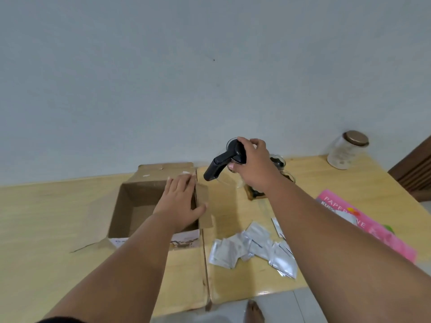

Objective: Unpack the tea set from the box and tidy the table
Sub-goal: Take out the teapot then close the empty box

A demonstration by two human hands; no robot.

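Note:
An open cardboard box (137,201) sits on the wooden table (46,210), and its inside looks empty. My left hand (180,201) lies flat on the box's right wall and flap, fingers spread. My right hand (254,164) grips the top of a clear glass teapot with a black lid and black handle (218,165), holding it in the air to the right of the box. Behind my right hand stand small glass cups (278,160) on a wooden tray (253,194), mostly hidden. Several silver foil sachets (254,248) lie scattered on the table near its front edge.
A glass jar with a brown lid (346,150) stands at the table's far right corner. A pink packet (363,220) lies on the right side, partly under my right arm. A wall runs behind the table. Dark wooden furniture (417,169) is at the right edge.

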